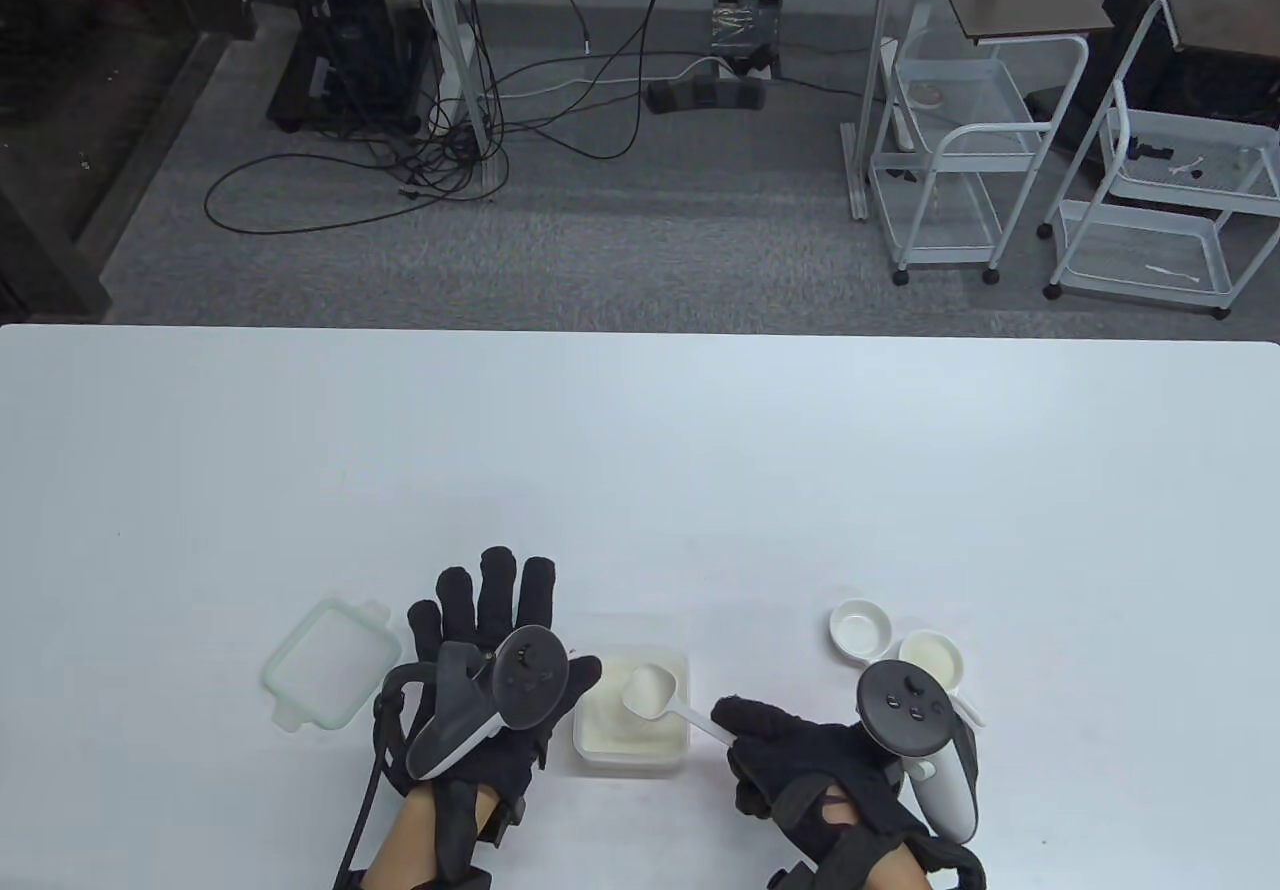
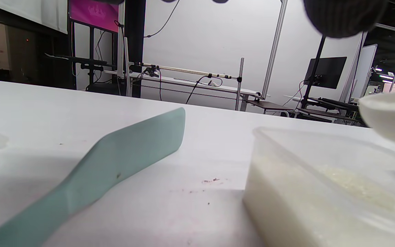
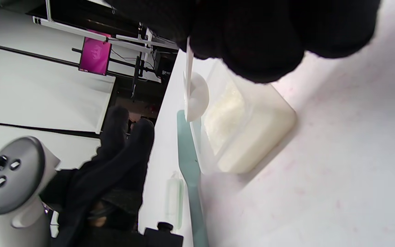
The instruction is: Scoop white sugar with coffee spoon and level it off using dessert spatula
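This is a lab or data-recording studio, not a home. Beyond the plain white worktop (image 1: 640, 450) lies grey carpet strewn with loose black cables (image 1: 440, 145) and a power strip (image 1: 706, 94). White wire trolleys (image 1: 960, 170) on casters stand to the right. The left wrist view shows aluminium frame posts (image 2: 273, 51), a dark monitor on a stand (image 2: 325, 72), white partition walls and a magenta screen (image 2: 94, 13).

- The tabletop (image 1: 640, 450) is showing plain white.
- Both hands, left (image 1: 480, 670) and right (image 1: 810, 760), are wearing black gloves with grey-and-white trackers.
- The coffee spoon (image 1: 655, 692) is looking white.
- The sugar (image 1: 625, 715) is appearing off-white in a clear container (image 1: 630, 760).
- The dessert spatula (image 2: 115, 164) is showing pale green.
- The lid (image 1: 330, 665) is looking translucent, possibly green-rimmed.
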Motion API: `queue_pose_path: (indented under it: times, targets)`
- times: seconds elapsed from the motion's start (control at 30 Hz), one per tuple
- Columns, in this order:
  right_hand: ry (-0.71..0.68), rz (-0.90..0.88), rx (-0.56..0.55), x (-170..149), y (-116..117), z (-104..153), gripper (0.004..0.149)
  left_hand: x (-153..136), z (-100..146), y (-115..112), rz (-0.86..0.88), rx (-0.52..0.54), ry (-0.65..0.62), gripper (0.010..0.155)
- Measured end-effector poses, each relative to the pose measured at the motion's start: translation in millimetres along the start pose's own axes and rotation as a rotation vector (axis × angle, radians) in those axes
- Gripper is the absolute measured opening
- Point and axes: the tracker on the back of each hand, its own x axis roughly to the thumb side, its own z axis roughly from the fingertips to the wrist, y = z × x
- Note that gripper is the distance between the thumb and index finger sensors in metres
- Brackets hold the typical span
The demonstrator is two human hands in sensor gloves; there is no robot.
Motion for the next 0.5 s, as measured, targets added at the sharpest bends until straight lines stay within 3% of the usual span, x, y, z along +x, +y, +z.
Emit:
queue_pose_path:
  times: [0.5]
  targets:
    - [-0.046, -0.151, -0.333, 1, -88, 34, 0.047, 3, 0, -4, -0.026, -0.054, -0.009, 0.097]
